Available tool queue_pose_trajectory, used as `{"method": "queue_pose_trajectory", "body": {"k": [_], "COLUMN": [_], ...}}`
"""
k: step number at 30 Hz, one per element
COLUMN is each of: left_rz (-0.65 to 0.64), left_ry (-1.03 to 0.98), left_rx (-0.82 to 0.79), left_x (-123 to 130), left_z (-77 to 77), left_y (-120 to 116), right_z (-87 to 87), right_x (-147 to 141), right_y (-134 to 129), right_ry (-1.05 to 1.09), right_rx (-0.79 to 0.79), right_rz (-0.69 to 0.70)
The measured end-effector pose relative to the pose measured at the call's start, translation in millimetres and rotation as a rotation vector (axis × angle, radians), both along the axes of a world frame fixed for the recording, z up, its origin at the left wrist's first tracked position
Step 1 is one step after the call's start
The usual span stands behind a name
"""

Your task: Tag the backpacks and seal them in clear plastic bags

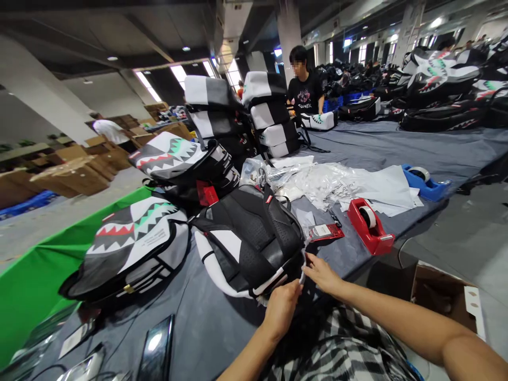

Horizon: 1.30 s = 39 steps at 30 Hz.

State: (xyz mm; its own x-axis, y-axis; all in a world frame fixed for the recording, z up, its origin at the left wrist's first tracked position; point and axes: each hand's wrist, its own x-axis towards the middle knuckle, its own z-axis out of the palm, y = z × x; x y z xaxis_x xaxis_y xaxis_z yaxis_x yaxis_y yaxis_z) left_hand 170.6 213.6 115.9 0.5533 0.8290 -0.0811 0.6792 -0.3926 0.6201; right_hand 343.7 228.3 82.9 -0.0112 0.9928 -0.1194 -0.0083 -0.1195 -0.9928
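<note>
A black and white backpack (257, 238) lies with its padded straps and back panel facing up on the grey-covered table, right in front of me. My left hand (281, 307) has its fingers closed on the near right edge of the backpack. My right hand (323, 274) pinches the same edge a little farther right, where a thin whitish strip shows between the two hands. I cannot tell whether that strip is trim or plastic. Left of it lies another backpack (138, 238) with a shark-mouth print, and a similar printed backpack (170, 153) rests behind.
A red tape dispenser (371, 230), a red packet (327, 233) and a blue tape dispenser (424, 182) lie to the right. Clear plastic and white sheets (337, 182) spread behind. Stacked backpacks (272, 116) rise farther back, near a co-worker (305, 87). A phone (156, 346) lies front left.
</note>
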Motion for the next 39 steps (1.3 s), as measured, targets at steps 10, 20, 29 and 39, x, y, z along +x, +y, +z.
{"method": "queue_pose_trajectory", "body": {"k": [10, 20, 29, 39], "left_rz": [0.024, 0.091, 0.095, 0.135], "left_ry": [0.007, -0.131, -0.203, -0.314], "left_rx": [0.008, -0.196, -0.234, -0.269], "left_x": [-4, -8, -6, -13], "left_z": [9.9, 6.4, -1.9, -17.8], "left_y": [3, 3, 12, 16], "right_z": [26.1, 17.1, -1.3, 22.7], "right_x": [12, 25, 0, 71], "right_y": [67, 59, 58, -26], "right_ry": [0.035, 0.148, 0.376, -0.128], "right_rx": [-0.465, -0.465, -0.358, 0.058], "right_rz": [0.136, 0.175, 0.034, -0.136]}}
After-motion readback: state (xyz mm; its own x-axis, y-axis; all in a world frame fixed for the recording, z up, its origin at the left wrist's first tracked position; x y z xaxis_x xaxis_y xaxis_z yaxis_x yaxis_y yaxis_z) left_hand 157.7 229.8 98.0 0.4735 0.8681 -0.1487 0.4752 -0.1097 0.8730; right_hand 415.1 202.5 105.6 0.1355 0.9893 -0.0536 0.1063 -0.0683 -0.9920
